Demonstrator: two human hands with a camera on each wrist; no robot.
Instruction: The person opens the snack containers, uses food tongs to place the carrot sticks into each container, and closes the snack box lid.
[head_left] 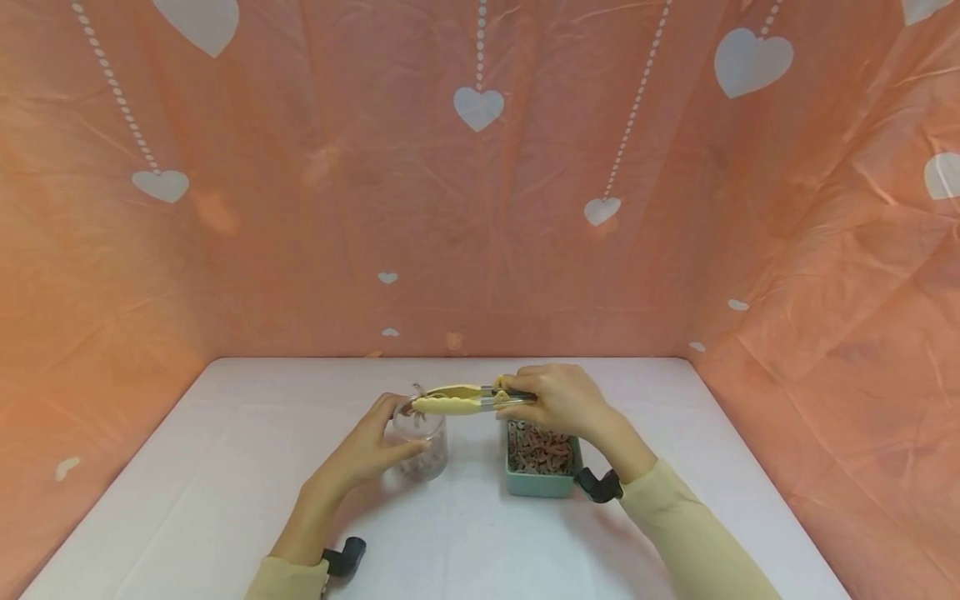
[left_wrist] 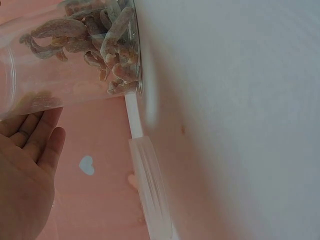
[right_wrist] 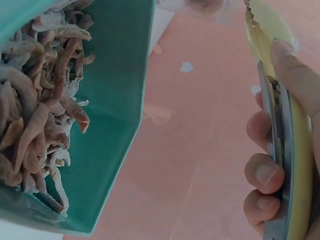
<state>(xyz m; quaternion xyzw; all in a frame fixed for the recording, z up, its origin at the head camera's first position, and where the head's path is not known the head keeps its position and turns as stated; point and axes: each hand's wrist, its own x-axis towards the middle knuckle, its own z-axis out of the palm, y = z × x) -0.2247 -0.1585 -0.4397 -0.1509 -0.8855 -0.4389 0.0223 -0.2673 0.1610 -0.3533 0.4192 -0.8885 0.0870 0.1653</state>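
Observation:
A clear plastic jar stands upright, several brown dried strips lying at its bottom. Around its side my left hand holds it, thumb toward me and fingers near the rim. My right hand grips yellow-and-metal tongs, which lie nearly level and point left. The tong tips are over the jar's mouth, with a few strips sticking out from them. Below the right hand sits a green rectangular container with many similar strips in it.
A translucent round lid rests on the white table, seen only in the left wrist view. Pink curtains with white hearts enclose the back and sides. Each wrist wears a black mount.

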